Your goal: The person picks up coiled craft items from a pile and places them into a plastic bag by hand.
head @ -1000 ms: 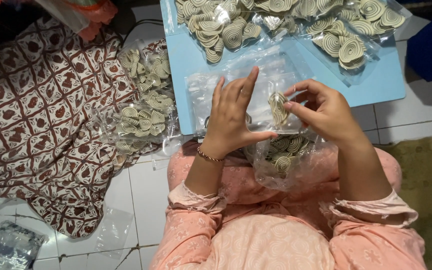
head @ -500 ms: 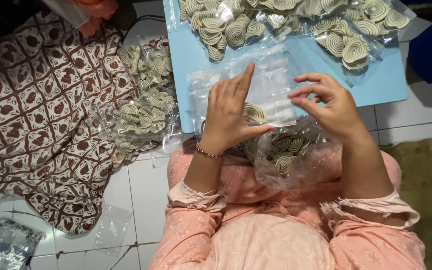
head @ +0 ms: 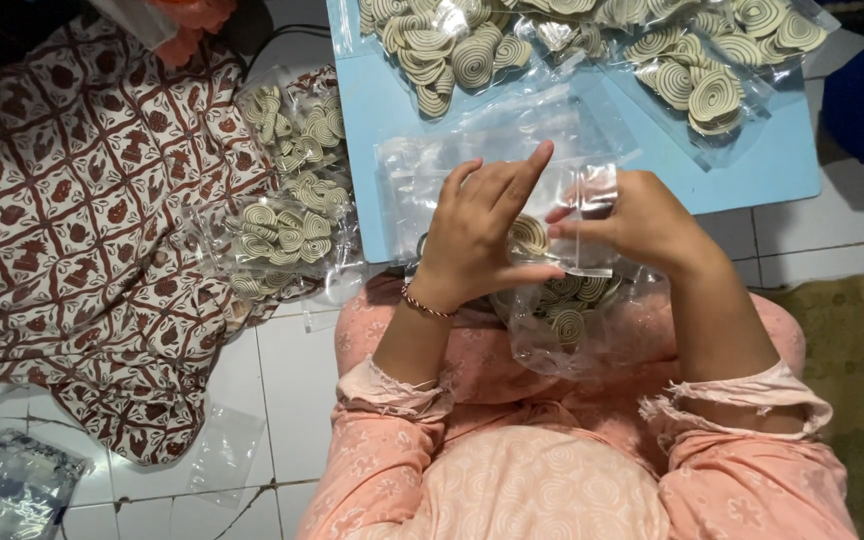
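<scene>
While both hands work at centre frame, the left hand stands with fingers stretched up and slightly fanned, thumb pointing right along its lower edge; it steadies a small clear plastic bag from the left side. A spiral snack piece, cream with dark rings, shows just right of the left palm, inside or behind the plastic; cannot tell which. Right hand curled, fingertips pinching the bag's upper edge, knuckles toward the right. A thin bracelet circles the left wrist.

Directly below the hands, resting on the lap, an open clear bag of loose spirals, several coils visible through the film.

Upper centre: a light blue low table, its near edge just behind the hands. Filled packets of spirals lie along its far side, more at upper right. Empty clear bags lie flat on the blue surface behind the left hand.

Left of the table, on a red and white patterned cloth, further filled packets in a heap. Lower left: white tiled floor, a loose clear bag, and a bluish plastic packet at the corner. Pink patterned sleeves fill the lower frame.
</scene>
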